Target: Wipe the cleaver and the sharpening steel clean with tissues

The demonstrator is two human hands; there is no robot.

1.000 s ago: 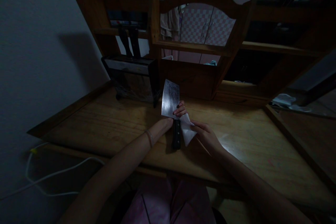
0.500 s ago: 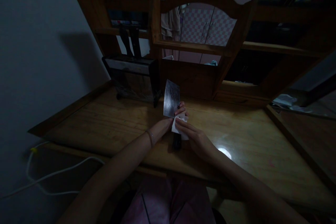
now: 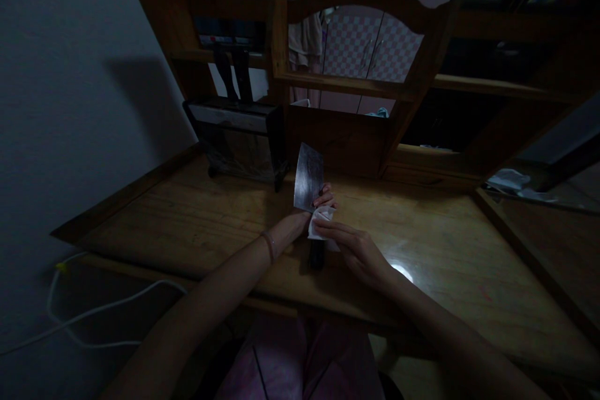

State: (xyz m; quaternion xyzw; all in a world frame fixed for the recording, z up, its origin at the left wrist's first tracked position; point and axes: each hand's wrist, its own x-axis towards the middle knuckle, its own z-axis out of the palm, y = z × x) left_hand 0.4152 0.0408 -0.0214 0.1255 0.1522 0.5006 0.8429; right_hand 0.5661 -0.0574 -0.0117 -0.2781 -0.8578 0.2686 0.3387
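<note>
A cleaver (image 3: 308, 177) is held up over the wooden desk, its broad grey blade pointing away from me and its dark handle (image 3: 317, 254) towards me. My left hand (image 3: 324, 197) passes behind the cleaver and is closed around it, its fingertips showing at the blade's right side. The palm is hidden. With my right hand (image 3: 352, 244) I press a crumpled white tissue (image 3: 320, 222) against the cleaver where blade and handle meet. The right fingers lie together on the tissue, and part of the handle is covered by it.
A knife block (image 3: 234, 137) with two dark-handled pieces upright in it stands at the back left. Behind it rises the desk's wooden shelf frame (image 3: 337, 79). A white cable (image 3: 112, 301) loops at the lower left. A clear plastic bag (image 3: 510, 180) lies at the right.
The cleaver has shifted very slightly to the right. My right fingers have slid a little down towards the handle, and the tissue has bunched up differently.
</note>
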